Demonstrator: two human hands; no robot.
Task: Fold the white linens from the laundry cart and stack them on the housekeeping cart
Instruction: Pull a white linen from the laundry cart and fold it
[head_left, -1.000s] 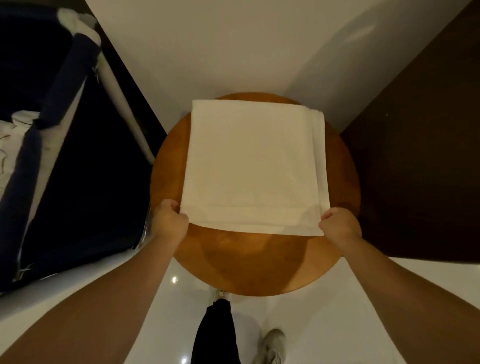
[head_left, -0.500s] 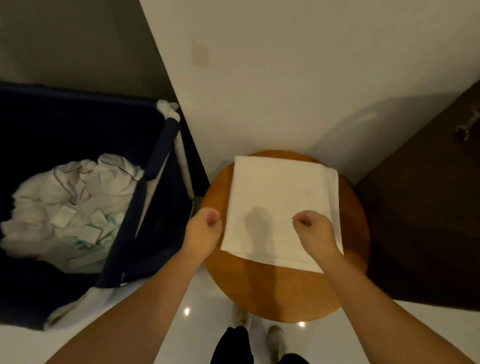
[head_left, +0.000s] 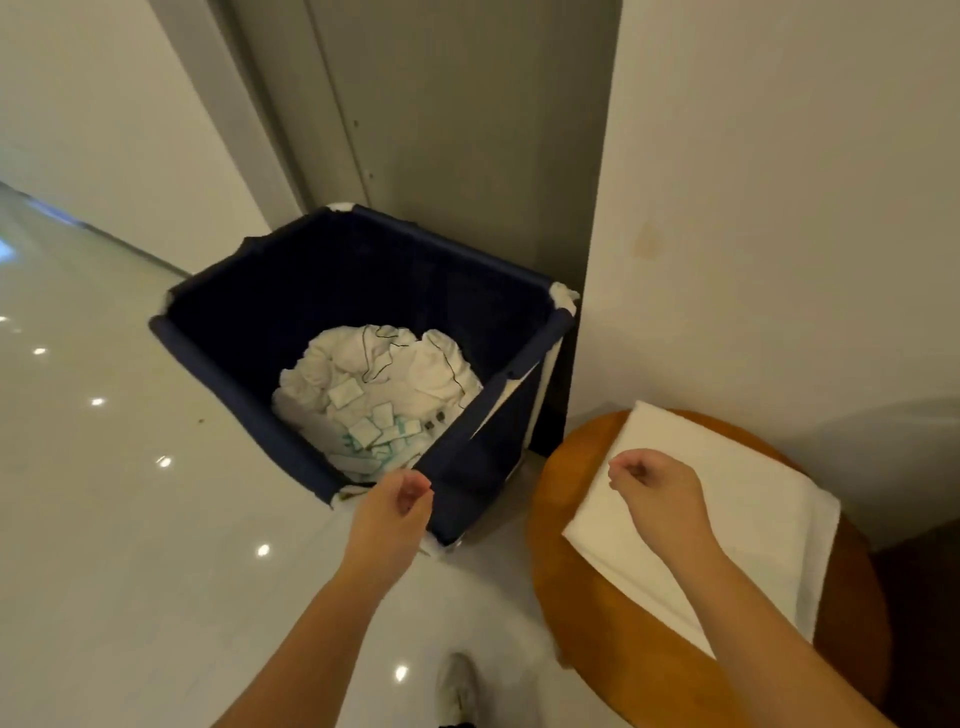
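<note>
A folded white towel (head_left: 748, 525) lies flat on a round wooden table (head_left: 587, 613) at the right. To its left stands a navy fabric laundry cart (head_left: 249, 395) holding a crumpled heap of white linens (head_left: 384, 384) with small white and green packets on top. My left hand (head_left: 395, 514) hovers at the cart's near corner, fingers loosely curled, holding nothing. My right hand (head_left: 654, 488) hangs above the towel's left part, fingers loosely curled and empty.
A glossy white floor (head_left: 104, 519) spreads to the left. A grey door panel (head_left: 467, 130) rises behind the cart, a white wall (head_left: 779, 208) behind the table. My shoe (head_left: 457, 686) shows at the bottom.
Both hands let go of the towel's near corners and lifted off it. My view swung left, bringing the laundry cart and its linens into the middle; my left hand moved toward the cart.
</note>
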